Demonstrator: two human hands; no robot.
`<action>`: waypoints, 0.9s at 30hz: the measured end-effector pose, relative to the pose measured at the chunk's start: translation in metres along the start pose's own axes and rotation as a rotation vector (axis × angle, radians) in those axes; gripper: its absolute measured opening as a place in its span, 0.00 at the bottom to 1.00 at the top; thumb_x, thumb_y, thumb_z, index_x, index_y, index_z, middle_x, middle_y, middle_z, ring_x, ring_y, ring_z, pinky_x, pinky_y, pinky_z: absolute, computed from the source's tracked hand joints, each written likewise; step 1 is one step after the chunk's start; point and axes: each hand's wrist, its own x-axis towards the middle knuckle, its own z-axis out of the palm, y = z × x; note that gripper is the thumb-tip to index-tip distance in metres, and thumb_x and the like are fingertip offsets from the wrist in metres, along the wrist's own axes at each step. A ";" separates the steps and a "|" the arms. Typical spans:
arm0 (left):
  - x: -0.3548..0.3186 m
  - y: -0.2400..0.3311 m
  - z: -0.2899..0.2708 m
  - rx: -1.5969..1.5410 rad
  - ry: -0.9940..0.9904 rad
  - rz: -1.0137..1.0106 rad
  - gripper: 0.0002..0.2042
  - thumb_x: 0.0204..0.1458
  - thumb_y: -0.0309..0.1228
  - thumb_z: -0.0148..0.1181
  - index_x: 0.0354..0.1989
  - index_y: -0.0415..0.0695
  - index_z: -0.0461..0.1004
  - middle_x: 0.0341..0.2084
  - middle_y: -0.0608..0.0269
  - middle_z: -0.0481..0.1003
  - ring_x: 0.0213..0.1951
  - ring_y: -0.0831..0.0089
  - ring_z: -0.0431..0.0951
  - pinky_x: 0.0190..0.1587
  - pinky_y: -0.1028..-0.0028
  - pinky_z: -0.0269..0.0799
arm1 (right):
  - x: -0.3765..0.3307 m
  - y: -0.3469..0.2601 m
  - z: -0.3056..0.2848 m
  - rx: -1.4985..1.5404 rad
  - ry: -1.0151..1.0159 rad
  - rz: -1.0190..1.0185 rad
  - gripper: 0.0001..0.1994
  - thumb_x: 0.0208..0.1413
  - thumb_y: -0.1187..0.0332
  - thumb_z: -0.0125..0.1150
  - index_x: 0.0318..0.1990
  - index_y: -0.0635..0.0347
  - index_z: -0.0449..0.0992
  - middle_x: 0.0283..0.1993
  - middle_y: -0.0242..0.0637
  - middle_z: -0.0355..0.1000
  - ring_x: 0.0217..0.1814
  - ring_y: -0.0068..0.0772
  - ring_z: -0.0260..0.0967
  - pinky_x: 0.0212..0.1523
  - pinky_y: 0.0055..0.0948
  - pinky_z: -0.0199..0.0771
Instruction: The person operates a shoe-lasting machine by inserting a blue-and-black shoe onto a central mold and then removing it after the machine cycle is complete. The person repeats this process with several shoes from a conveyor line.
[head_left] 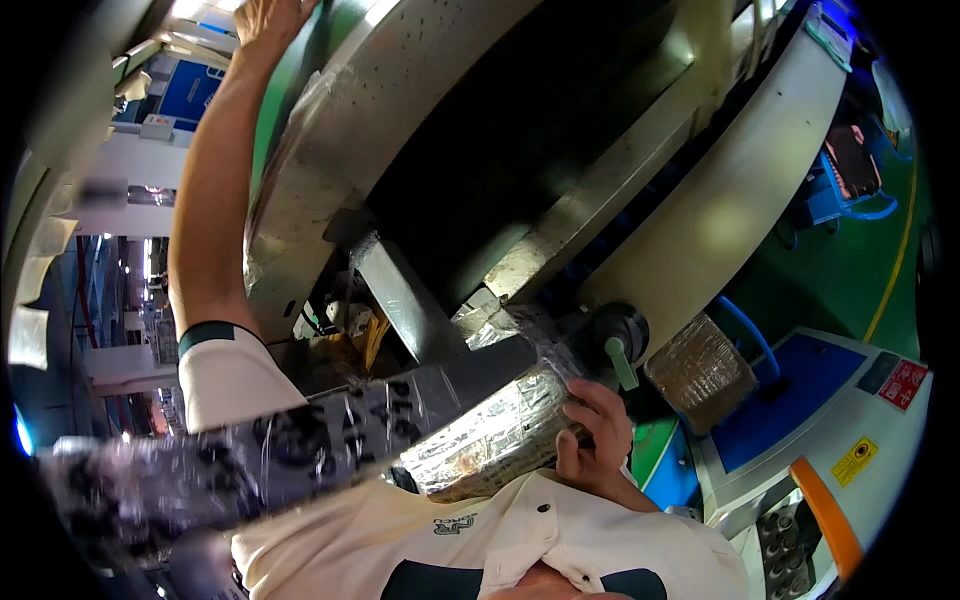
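Observation:
My left arm is stretched up along the left side of a large metal machine frame (300,210). At the upper edge of the picture, my left hand (268,22) is beside a green and pale panel; its fingers are cut off, so their grip is hidden. My right hand (597,440) is low, close to my body, its fingers loosely bent and the thumb apart. Its fingertips touch the end of a silver box-like machine part (490,435) wrapped in clear film. Nothing shows inside that hand. A dark film-wrapped beam (250,460) crosses in front of my chest.
A pale green lever (620,362) on a black round knob sticks out near my right hand. Right of it are a film-wrapped brown block (700,375) and a grey machine cabinet (800,440) with an orange handle (828,515). A blue cart (835,195) stands on the green floor.

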 end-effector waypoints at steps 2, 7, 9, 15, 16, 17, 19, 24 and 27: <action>0.014 0.010 -0.002 -0.104 0.122 0.014 0.20 0.40 0.41 0.61 0.38 0.40 0.71 0.33 0.45 0.73 0.35 0.51 0.75 0.38 0.58 0.72 | 0.001 0.002 0.001 -0.020 -0.002 -0.009 0.10 0.47 0.69 0.56 0.35 0.65 0.71 0.41 0.50 0.72 0.40 0.49 0.72 0.38 0.39 0.74; 0.001 -0.011 0.019 -0.138 -0.173 -0.070 0.13 0.41 0.37 0.59 0.32 0.40 0.74 0.35 0.43 0.73 0.38 0.49 0.74 0.38 0.54 0.71 | 0.001 0.002 0.001 -0.056 -0.047 -0.031 0.09 0.49 0.67 0.55 0.35 0.63 0.70 0.39 0.47 0.73 0.39 0.49 0.72 0.38 0.40 0.74; -0.025 -0.009 0.000 -0.123 -0.249 -0.143 0.13 0.40 0.35 0.58 0.33 0.42 0.74 0.37 0.41 0.73 0.38 0.48 0.75 0.40 0.55 0.71 | 0.000 0.001 0.001 -0.065 -0.047 -0.041 0.09 0.49 0.67 0.54 0.35 0.63 0.70 0.39 0.47 0.73 0.40 0.49 0.72 0.39 0.39 0.74; -0.170 -0.048 -0.104 -0.375 0.033 0.023 0.18 0.42 0.32 0.63 0.42 0.40 0.68 0.33 0.51 0.71 0.35 0.53 0.74 0.35 0.65 0.72 | -0.002 0.001 0.006 -0.030 0.019 -0.083 0.09 0.50 0.68 0.53 0.34 0.64 0.71 0.39 0.47 0.73 0.39 0.48 0.72 0.39 0.37 0.73; -0.187 -0.042 -0.082 -0.482 0.049 -0.040 0.20 0.43 0.30 0.63 0.46 0.39 0.67 0.38 0.53 0.72 0.39 0.57 0.75 0.38 0.65 0.72 | 0.001 0.004 0.012 -0.084 0.069 -0.080 0.09 0.50 0.68 0.53 0.34 0.64 0.71 0.39 0.47 0.73 0.39 0.48 0.72 0.39 0.37 0.73; -0.227 -0.069 -0.124 -0.447 -0.030 -0.145 0.20 0.42 0.30 0.64 0.45 0.39 0.68 0.38 0.54 0.73 0.38 0.58 0.75 0.38 0.66 0.72 | 0.000 -0.003 0.007 -0.001 0.045 -0.086 0.09 0.49 0.68 0.53 0.34 0.65 0.71 0.39 0.48 0.72 0.39 0.48 0.72 0.39 0.36 0.73; -0.264 -0.097 -0.147 -0.492 -0.122 -0.321 0.21 0.41 0.32 0.65 0.44 0.39 0.69 0.36 0.54 0.73 0.37 0.59 0.75 0.38 0.67 0.71 | -0.002 -0.001 0.008 0.011 0.076 -0.152 0.08 0.47 0.70 0.54 0.33 0.67 0.72 0.39 0.48 0.72 0.39 0.48 0.71 0.39 0.36 0.73; -0.276 -0.115 -0.109 -0.763 -0.316 -0.564 0.22 0.37 0.37 0.67 0.41 0.38 0.73 0.33 0.57 0.75 0.35 0.64 0.74 0.38 0.68 0.70 | 0.000 0.001 0.012 -0.019 0.119 -0.205 0.08 0.46 0.74 0.53 0.35 0.66 0.71 0.39 0.49 0.72 0.40 0.49 0.71 0.41 0.37 0.72; -0.282 -0.112 -0.109 -0.820 -0.364 -0.703 0.23 0.35 0.39 0.69 0.38 0.37 0.75 0.31 0.58 0.76 0.34 0.66 0.74 0.38 0.69 0.68 | -0.005 -0.004 0.010 0.038 0.106 -0.197 0.08 0.45 0.78 0.53 0.35 0.67 0.71 0.40 0.49 0.72 0.41 0.48 0.70 0.43 0.36 0.71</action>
